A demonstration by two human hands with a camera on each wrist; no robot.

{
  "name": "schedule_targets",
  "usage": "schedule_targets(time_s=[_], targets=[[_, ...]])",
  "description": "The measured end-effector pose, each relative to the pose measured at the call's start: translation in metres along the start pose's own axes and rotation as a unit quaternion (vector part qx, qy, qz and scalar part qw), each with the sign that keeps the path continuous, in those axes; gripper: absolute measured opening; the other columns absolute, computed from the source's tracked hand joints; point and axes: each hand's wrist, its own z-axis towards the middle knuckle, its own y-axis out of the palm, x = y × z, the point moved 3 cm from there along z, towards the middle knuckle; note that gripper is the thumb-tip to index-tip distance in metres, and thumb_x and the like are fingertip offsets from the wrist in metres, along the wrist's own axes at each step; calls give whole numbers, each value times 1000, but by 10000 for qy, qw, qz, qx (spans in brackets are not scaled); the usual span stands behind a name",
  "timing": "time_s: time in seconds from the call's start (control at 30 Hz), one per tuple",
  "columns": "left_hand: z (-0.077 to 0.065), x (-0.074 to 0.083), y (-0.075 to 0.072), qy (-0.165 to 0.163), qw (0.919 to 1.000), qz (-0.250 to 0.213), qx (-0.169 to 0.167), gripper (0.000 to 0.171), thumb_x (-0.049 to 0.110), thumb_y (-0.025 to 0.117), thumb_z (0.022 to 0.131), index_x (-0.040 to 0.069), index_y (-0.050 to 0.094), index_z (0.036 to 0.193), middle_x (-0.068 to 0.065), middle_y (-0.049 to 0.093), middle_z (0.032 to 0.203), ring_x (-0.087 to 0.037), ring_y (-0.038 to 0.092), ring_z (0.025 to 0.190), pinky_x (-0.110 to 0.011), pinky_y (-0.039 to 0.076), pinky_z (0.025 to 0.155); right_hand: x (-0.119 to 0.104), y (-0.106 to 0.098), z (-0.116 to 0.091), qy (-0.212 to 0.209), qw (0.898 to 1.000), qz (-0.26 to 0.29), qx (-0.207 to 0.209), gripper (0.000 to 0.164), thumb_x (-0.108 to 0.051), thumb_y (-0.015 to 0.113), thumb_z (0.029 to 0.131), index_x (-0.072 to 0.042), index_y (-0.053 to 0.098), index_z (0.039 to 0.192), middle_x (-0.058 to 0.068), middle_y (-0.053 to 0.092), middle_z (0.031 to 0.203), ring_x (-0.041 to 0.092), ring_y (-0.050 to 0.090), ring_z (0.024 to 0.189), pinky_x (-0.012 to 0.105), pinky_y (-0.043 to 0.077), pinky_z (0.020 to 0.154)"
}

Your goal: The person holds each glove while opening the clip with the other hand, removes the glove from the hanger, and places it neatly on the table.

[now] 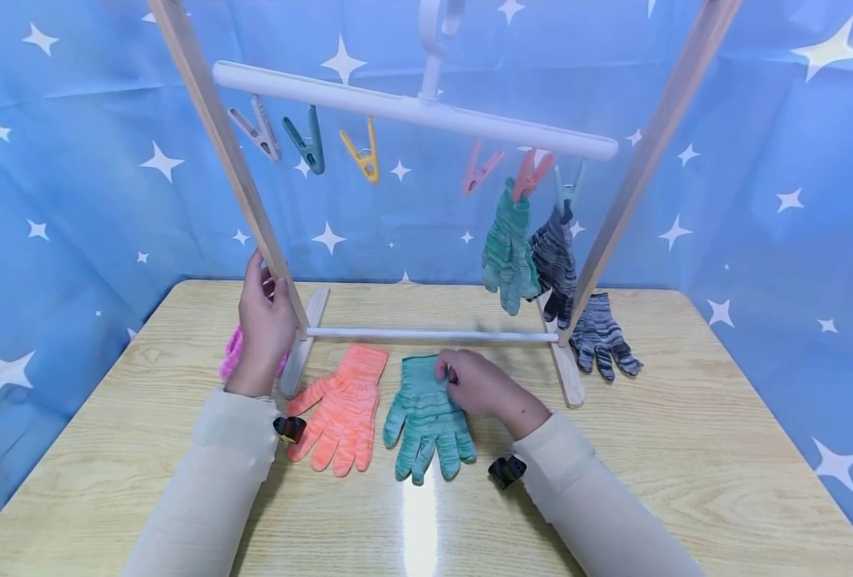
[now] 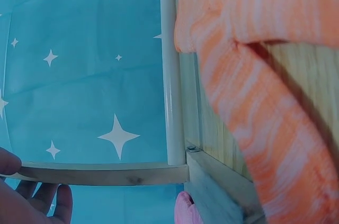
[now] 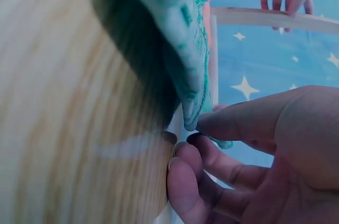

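My left hand [image 1: 267, 320] holds the left wooden post [image 1: 235, 152] of a stand, low down; in the left wrist view its thumb and fingers lie on opposite sides of the post. With thumb and forefinger, my right hand [image 1: 480, 383] pinches the cuff edge of a green knit glove [image 1: 429, 421] lying on the table. The right wrist view shows that cuff edge [image 3: 193, 113] at the thumb tip. An orange glove [image 1: 347, 409] lies flat to the left of the green one. Behind my left wrist, something pink [image 1: 232, 353] is partly hidden.
Above hangs a tilted white hanger [image 1: 412, 108] with several clothespins. Its red clothespin [image 1: 530, 175] holds another green glove [image 1: 508, 248]; a pale blue one [image 1: 569, 186] holds a grey glove [image 1: 557, 256]. Another grey glove [image 1: 602, 336] lies by the right foot [image 1: 566, 377]. A white crossbar [image 1: 433, 335] joins the posts.
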Motion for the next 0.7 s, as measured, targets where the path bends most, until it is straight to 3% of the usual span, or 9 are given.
schedule_targets(time_s=[0.1,0.47,0.63,0.7], targets=[[-1,0,0,24,10000,-4,6,54,8,39,107,28,31,156,-22,48,141,-40,55,123,-55,49,102,-1,1,0,-9,9997,-226,-20,19,5,53,95,-10,63,100,3,60,93,17,50,78,33,46,74],[0,2,1,-46,10000,-26,-49,53,10,38,107,30,30,156,-22,48,142,-39,55,126,-54,48,104,-2,-1,-2,88,9989,-464,-29,15,-11,54,103,-10,68,106,3,66,104,14,56,84,36,51,81],[-2,2,1,-99,9999,-25,-53,54,9,38,107,29,29,156,-22,47,143,-40,54,127,-54,48,105,-4,-10,-6,41,9992,-365,177,20,-14,52,104,-10,69,112,4,68,106,12,58,83,34,52,77],[-5,10,1,-143,9999,-12,-64,55,6,37,107,24,28,157,-24,46,144,-41,53,128,-55,47,106,-6,-13,-8,8,9994,-261,239,21,-14,50,104,-9,69,113,5,68,107,12,58,81,33,51,75]])
